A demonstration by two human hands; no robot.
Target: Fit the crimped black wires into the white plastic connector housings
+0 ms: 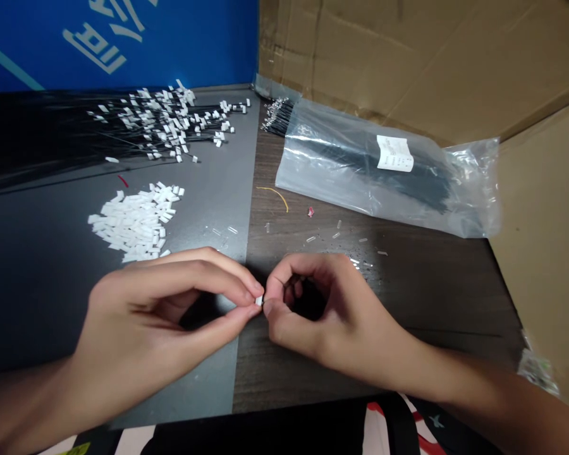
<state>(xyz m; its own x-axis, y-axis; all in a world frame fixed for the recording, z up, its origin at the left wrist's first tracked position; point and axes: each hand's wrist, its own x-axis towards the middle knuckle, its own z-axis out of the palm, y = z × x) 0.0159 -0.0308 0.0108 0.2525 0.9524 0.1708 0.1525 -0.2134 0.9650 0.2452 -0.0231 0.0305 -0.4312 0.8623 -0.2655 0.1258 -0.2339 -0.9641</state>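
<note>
Between the thumb and fingertips of my left hand [180, 309] is a small white connector housing [258, 301]. My right hand [322, 309] is closed in a pinch right beside it, fingertips almost touching the housing. A thin black wire [459, 332] runs out past my right wrist over the dark wood, and its end appears to be in that pinch, mostly hidden by the fingers. Behind my left hand lies a heap of loose white connector housings [135, 218]. Farther back, a bundle of black wires [42, 133] ends in many white housings.
A clear plastic bag [341, 183] of black wires with bare metal ends lies at the back right. Tiny clear scraps [336, 235], a yellow strand [275, 194] and a red bit [310, 212] dot the table. A blue box [199, 44] and cardboard [408, 57] wall the back.
</note>
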